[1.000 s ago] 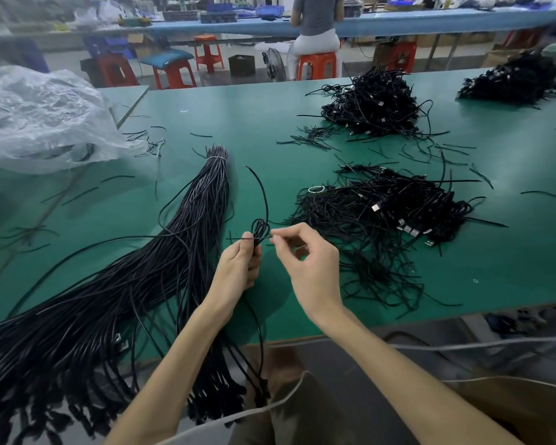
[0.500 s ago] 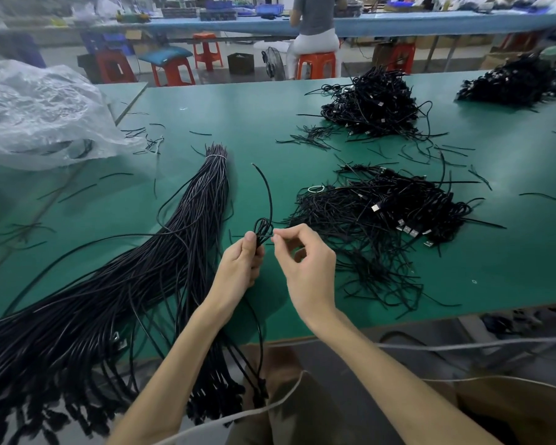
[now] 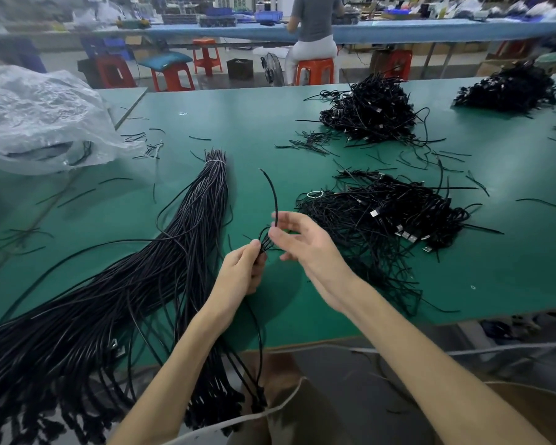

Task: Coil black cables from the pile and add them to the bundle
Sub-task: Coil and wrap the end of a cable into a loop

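Observation:
My left hand (image 3: 243,273) grips a small coil of black cable (image 3: 265,240) above the green table (image 3: 511,245); the cable's free end (image 3: 272,191) curves upward and its long tail hangs down past the table edge. My right hand (image 3: 302,242), blurred by motion, pinches the cable just above the coil. The long bundle of straight black cables (image 3: 187,232), tied with a band near its far tip, lies to the left. A pile of coiled cables with metal plugs (image 3: 395,216) lies to the right.
Two more cable piles (image 3: 371,112) (image 3: 511,89) sit farther back. A crumpled clear plastic bag (image 3: 39,120) lies at far left. Loose black ties are scattered over the table. A person sits on an orange stool (image 3: 313,70) behind.
My right hand has lifted and swung up around the coil, its fingers spreading more. The left hand keeps its grip on the coil in about the same place.

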Demonstrator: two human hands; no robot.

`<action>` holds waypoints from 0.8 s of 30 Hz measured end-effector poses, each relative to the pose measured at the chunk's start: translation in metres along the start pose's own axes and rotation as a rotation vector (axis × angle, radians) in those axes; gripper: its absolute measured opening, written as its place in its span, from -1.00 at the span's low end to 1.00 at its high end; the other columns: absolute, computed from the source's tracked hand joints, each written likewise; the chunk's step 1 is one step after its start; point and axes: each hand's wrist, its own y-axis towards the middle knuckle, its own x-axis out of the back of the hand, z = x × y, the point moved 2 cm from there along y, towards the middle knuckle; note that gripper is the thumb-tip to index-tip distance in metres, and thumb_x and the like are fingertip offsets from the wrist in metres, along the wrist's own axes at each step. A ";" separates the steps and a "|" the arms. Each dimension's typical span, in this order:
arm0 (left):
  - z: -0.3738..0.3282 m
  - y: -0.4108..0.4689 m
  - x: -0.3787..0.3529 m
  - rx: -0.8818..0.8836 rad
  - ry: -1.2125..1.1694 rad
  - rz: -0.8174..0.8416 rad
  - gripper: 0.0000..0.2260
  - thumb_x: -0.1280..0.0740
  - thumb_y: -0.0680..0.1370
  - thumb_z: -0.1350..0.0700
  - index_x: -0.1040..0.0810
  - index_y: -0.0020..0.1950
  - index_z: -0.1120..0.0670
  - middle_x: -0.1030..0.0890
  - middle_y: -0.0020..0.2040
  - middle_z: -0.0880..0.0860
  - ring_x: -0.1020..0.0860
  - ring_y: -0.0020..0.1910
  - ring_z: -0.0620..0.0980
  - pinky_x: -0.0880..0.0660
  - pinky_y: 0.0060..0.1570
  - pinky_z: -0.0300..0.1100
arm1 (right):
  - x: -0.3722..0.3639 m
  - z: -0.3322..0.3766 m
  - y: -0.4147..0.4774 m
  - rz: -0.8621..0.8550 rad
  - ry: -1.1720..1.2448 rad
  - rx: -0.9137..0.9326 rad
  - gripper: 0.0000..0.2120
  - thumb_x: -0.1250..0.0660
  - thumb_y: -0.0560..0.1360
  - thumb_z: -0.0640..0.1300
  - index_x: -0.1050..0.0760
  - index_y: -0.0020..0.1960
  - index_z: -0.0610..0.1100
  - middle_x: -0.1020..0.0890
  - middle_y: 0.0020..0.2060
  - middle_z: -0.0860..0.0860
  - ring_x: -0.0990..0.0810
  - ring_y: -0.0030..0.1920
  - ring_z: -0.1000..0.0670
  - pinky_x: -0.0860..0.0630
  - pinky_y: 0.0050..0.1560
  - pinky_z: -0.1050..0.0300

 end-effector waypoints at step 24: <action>0.001 -0.001 0.001 0.035 -0.057 -0.008 -0.51 -0.13 0.70 -0.02 -0.39 -0.45 -0.09 -0.18 -0.47 -0.14 -0.08 -0.54 -0.13 -0.07 -0.59 -0.34 | -0.002 0.005 0.010 0.089 -0.666 0.188 -0.70 -0.61 0.40 -0.03 -0.63 0.01 -0.15 -0.69 -0.09 0.01 -0.49 -0.25 0.25 -0.34 -0.14 0.32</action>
